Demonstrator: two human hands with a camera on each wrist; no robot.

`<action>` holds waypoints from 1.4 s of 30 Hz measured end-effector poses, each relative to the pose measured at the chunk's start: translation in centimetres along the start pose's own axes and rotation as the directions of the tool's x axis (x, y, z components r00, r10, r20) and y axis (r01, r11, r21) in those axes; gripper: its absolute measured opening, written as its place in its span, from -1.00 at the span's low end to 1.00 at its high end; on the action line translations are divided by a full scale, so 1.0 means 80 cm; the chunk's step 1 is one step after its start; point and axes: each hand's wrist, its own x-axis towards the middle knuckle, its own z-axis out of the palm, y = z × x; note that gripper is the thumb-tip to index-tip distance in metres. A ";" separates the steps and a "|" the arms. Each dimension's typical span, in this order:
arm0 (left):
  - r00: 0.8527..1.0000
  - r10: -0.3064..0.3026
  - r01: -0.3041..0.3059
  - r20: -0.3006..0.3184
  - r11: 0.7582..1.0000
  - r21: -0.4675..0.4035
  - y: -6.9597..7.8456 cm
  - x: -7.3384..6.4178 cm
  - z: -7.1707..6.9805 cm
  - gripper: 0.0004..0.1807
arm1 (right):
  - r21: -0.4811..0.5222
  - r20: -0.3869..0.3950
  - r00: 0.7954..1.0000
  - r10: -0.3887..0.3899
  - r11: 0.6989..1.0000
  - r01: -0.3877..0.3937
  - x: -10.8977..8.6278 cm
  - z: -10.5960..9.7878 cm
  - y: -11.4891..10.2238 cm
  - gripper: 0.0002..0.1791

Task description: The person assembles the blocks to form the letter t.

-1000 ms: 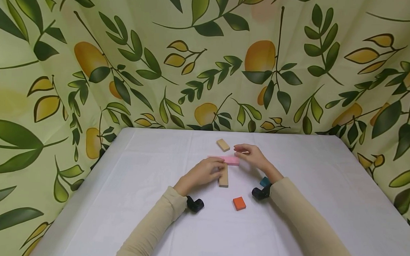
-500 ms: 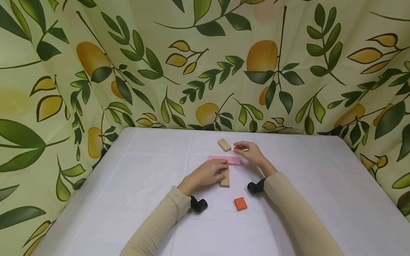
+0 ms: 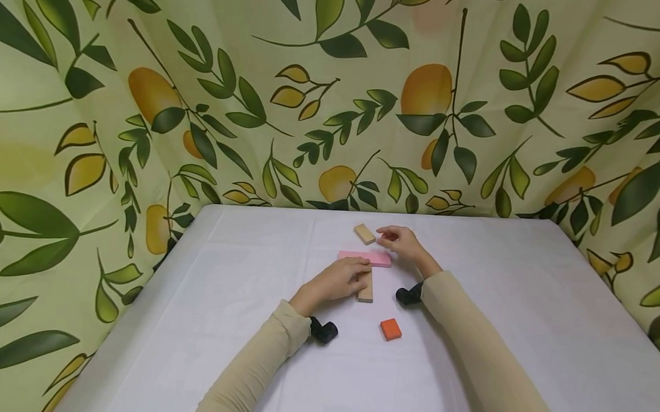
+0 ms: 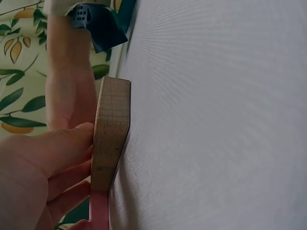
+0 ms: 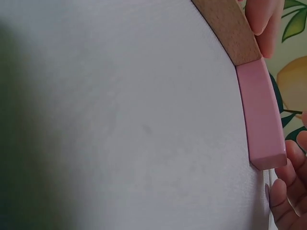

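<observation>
On the white cloth, a pink bar (image 3: 381, 260) lies crosswise with a faint seam at its middle. A plain wooden block (image 3: 366, 293) meets it end-on, forming a T. My left hand (image 3: 335, 279) rests over this wooden block, its thumb touching the upper edge in the left wrist view and its fingers reaching to the pink bar. My right hand (image 3: 406, 244) hovers past the bar's right end, fingers loosely bent and holding nothing. Close by its fingertips lies a second, shorter wooden block (image 3: 364, 234).
An orange-red square block (image 3: 390, 329) lies on the near side of the T. Black wrist cameras (image 3: 324, 331) hang from both sleeves, low over the table (image 3: 240, 275). Behind the table's far edge hangs a leaf-patterned curtain (image 3: 289, 132).
The right wrist and sleeve have shifted left, and a teal block seen beside them earlier is now hidden. The right fingertips are nearer the far wooden block. The left hand stays on its block.
</observation>
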 end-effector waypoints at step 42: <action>0.999 -0.018 0.019 0.040 0.999 -0.033 0.000 0.004 -0.005 -0.57 | -0.252 0.300 0.951 0.078 0.968 0.001 0.050 0.002 -0.018 -0.18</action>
